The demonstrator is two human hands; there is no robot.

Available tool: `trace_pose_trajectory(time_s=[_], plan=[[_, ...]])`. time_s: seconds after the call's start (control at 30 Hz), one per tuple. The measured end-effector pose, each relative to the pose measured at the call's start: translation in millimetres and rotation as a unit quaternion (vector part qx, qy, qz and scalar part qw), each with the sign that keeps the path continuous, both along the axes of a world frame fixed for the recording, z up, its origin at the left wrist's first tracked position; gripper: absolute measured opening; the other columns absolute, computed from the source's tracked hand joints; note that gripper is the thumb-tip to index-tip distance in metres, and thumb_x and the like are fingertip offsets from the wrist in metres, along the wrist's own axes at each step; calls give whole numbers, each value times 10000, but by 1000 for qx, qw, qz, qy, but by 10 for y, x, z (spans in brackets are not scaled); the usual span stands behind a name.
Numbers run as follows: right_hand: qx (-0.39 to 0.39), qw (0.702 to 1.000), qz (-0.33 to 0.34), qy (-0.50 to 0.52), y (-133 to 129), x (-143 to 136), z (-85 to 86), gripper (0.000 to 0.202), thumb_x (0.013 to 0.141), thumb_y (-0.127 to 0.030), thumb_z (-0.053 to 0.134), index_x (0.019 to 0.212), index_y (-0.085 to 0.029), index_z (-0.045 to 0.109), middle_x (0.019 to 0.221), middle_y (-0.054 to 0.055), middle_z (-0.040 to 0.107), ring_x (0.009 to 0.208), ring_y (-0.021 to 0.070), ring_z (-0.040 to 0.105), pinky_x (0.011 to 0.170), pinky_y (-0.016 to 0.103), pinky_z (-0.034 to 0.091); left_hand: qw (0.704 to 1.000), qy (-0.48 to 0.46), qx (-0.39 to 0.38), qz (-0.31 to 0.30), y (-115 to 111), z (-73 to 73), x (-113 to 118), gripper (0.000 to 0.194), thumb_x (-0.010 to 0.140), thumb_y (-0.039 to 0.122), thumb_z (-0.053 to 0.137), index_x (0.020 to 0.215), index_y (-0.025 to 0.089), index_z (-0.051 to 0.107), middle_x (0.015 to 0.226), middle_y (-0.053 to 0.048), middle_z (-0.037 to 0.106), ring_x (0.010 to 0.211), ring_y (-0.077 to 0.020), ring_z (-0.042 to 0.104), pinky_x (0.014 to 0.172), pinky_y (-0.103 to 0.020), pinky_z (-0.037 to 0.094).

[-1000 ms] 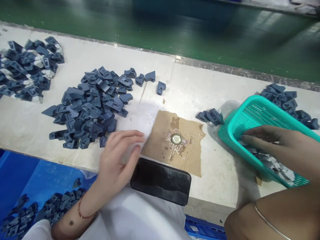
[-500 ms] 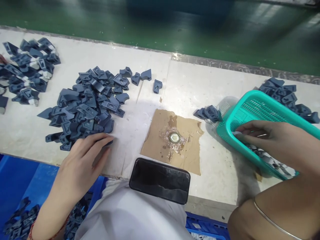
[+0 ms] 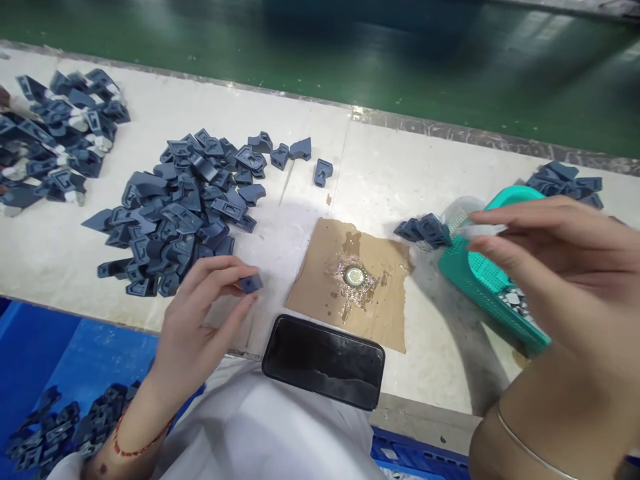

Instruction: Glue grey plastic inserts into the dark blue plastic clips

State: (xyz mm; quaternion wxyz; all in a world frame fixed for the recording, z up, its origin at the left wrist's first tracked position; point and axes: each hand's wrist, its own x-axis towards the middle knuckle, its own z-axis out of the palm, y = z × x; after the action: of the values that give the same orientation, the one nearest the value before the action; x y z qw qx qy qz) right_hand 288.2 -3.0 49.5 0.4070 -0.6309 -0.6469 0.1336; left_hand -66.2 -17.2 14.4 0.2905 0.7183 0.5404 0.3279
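Observation:
Between thumb and fingers, my left hand (image 3: 210, 300) pinches a small dark blue-grey plastic part (image 3: 251, 283), just right of a large pile of like parts (image 3: 185, 207). My right hand (image 3: 555, 267) is raised over the teal basket (image 3: 453, 273) and pinches a small whitish piece (image 3: 483, 231), blurred and partly covered by the fingers. Small white and grey pieces (image 3: 517, 303) lie inside the basket. A brown cardboard sheet (image 3: 310, 280) lies between my hands, with a shiny wet round spot (image 3: 355, 277) at its middle.
A black phone (image 3: 323, 363) lies at the table's front edge. Blue-grey parts with white pieces (image 3: 65, 140) are heaped at the far left. Small clusters lie left of the basket (image 3: 425, 230) and behind it (image 3: 565, 181). A blue bin (image 3: 65, 353) with more parts stands below.
My left hand has moved right, away from the pile, bringing the blue-grey part into clearer view. My right hand has risen out of the basket with the whitish piece.

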Motion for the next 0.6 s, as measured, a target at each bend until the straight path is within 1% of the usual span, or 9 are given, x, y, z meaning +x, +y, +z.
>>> trace_pose_trajectory(time_s=[0.07,0.13,0.23,0.3,0.33,0.4,0.43,0.53,0.6], plan=[[9,995,93,25,18,-217,-3,182,887,-205,780,1043,-300,787,984,30,759,874,211,701,717,362,556,993,-98,-63,-12,-8,-17,125,253,970,166,675,1192,282,710,1304,-45,666,1083,-171,697,884,-254,600],[-22,986,164,20,40,-356,-57,201,916,-204,754,1095,-293,772,995,22,760,855,190,706,693,329,567,976,-174,-128,-20,-4,-28,247,230,951,195,714,1170,268,717,1279,-51,712,1068,-180,711,872,-258,610],[-60,974,219,-3,71,-445,-167,140,960,-224,711,1089,-257,754,1009,31,775,851,181,731,707,311,601,950,-231,-210,-11,26,-37,402,208,904,257,776,1105,225,735,1165,-63,758,908,-166,730,818,-264,618],[-60,968,244,-18,88,-465,-211,130,974,-203,687,1079,-240,754,1016,39,787,881,186,749,740,309,619,941,-235,-245,0,51,-46,477,199,860,280,814,1031,201,751,976,-46,767,757,-137,696,704,-230,593],[-58,966,252,-23,95,-471,-221,139,981,-190,673,1082,-236,756,1020,44,791,897,191,756,753,311,626,939,-233,-255,1,61,-52,504,200,833,284,837,994,197,758,856,-23,743,684,-121,660,637,-207,561],[-55,964,259,-30,105,-478,-226,154,987,-177,658,1088,-233,761,1025,49,795,902,197,763,753,315,635,938,-230,-259,-1,77,-68,540,198,789,272,871,941,200,766,694,21,659,604,-96,599,557,-173,500],[-53,964,259,-33,108,-480,-226,162,987,-171,655,1093,-233,761,1031,51,795,904,198,765,752,315,638,939,-233,-253,-6,82,-77,549,192,778,257,879,925,205,768,690,28,644,608,-90,597,555,-162,494],[-49,960,271,-46,112,-480,-241,174,983,-151,656,1105,-223,758,1054,56,793,950,205,767,782,318,646,947,-246,-203,-31,97,-98,554,141,792,198,864,903,220,781,846,7,696,741,-95,657,637,-146,538],[-51,956,282,-58,110,-477,-261,183,982,-142,651,1112,-216,756,1056,60,790,991,218,766,810,331,649,953,-248,-170,-50,109,-106,550,134,803,164,850,912,228,803,922,-8,711,804,-101,672,662,-141,553]])
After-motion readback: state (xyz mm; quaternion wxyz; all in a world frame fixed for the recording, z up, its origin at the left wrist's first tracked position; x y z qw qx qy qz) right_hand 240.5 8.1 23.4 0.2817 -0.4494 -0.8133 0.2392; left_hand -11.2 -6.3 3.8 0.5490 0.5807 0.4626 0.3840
